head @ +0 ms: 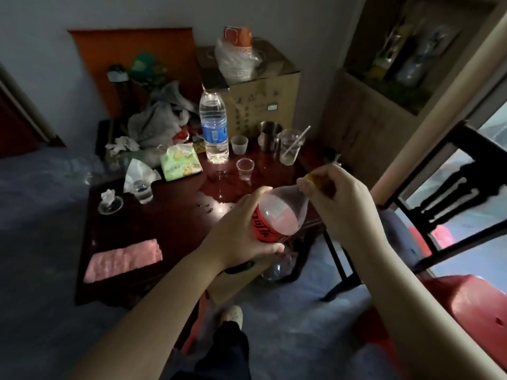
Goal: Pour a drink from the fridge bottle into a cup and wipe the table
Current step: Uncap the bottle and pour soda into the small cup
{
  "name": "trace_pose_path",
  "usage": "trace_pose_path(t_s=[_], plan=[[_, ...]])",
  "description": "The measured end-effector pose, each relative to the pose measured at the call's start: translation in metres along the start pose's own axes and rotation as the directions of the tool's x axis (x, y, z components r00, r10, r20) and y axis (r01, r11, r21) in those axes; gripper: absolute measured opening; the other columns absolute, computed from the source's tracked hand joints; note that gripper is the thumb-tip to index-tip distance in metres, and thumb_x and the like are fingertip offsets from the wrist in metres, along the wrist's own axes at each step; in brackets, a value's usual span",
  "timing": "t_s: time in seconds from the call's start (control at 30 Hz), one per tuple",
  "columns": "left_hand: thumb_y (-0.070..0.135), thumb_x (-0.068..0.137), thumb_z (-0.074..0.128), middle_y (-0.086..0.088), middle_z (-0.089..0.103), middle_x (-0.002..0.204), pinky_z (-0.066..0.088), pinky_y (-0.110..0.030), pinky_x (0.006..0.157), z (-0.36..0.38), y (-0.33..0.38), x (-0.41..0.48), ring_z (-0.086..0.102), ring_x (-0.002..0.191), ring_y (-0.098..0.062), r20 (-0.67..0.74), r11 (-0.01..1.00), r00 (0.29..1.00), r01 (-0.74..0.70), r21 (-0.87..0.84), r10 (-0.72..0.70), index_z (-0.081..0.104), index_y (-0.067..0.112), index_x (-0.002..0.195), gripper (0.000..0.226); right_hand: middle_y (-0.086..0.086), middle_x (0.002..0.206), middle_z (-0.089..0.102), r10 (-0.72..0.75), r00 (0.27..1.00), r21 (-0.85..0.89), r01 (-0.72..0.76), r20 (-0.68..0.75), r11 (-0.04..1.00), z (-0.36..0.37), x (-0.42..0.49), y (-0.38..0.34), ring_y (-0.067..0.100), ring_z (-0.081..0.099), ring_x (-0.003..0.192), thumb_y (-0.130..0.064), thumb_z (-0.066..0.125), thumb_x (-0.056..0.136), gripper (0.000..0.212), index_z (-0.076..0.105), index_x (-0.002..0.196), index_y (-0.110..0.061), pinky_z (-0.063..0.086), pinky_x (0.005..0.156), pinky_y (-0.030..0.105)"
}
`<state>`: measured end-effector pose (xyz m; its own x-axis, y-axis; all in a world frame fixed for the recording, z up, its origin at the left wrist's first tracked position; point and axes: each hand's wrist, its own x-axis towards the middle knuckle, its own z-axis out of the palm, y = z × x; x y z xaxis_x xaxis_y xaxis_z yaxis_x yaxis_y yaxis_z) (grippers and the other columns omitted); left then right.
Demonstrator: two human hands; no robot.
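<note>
Aslant, bottle (278,215) within left grip (237,234)

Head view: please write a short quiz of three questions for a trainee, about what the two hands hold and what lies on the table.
1. True or false: the left hand grips the tall water bottle.
2. What does the right hand pinch? A the yellow cap; B the straw; C the metal mug.
3. Fill in: the folded cloth on the table is ____ in colour.
Key: 1 false, it grips the red-label bottle; 2 A; 3 pink.
</note>
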<state>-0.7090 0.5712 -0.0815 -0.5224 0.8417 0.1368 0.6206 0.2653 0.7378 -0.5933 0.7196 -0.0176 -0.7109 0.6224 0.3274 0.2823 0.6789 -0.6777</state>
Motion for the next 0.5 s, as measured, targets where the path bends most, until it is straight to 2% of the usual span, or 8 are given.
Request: trace_pose_path(t_s=[0.23,0.4,0.5], plan=[[0.04,0.061,0.086,0.012,0.038,0.142,0.033,-0.017,0.097,-0.038,-0.059,0.088,0.039,0.125,0.0,-0.017,0.998,1.0,0.022,-0.061,-0.023,0.026,0.031,0.143,0.102,-0.01,0.079,0.063,-0.01,0.998,-0.017,0.012,0.068,1.0,0.054,0.108,-0.002,0.002,0.056,0.072,-0.043,0.065,0.083,0.02,0.063,0.09,-0.025,0.038,0.059,0.01],[0.041,0.059,0.086,0.012,0.039,0.141,0.033,-0.019,0.1,-0.058,-0.096,0.131,0.039,0.124,0.0,0.021,0.997,0.998,0.064,-0.039,-0.063,0.027,0.032,0.142,0.102,-0.013,0.079,0.062,-0.009,0.994,-0.005,0.009,0.107,1.0,0.093,0.156,0.006,-0.003,0.055,0.073,-0.041,0.066,0.083,0.02,0.064,0.092,-0.024,0.037,0.06,0.007],[0.041,0.057,0.087,0.017,0.038,0.141,0.031,-0.019,0.101,-0.062,-0.11,0.147,0.038,0.124,0.004,0.03,0.993,0.994,0.107,-0.048,-0.105,0.029,0.036,0.141,0.102,-0.011,0.082,0.064,-0.021,0.991,0.026,0.018,0.135,1.0,0.107,0.176,0.01,0.001,0.056,0.076,-0.039,0.067,0.082,0.02,0.063,0.091,-0.022,0.038,0.061,0.009]])
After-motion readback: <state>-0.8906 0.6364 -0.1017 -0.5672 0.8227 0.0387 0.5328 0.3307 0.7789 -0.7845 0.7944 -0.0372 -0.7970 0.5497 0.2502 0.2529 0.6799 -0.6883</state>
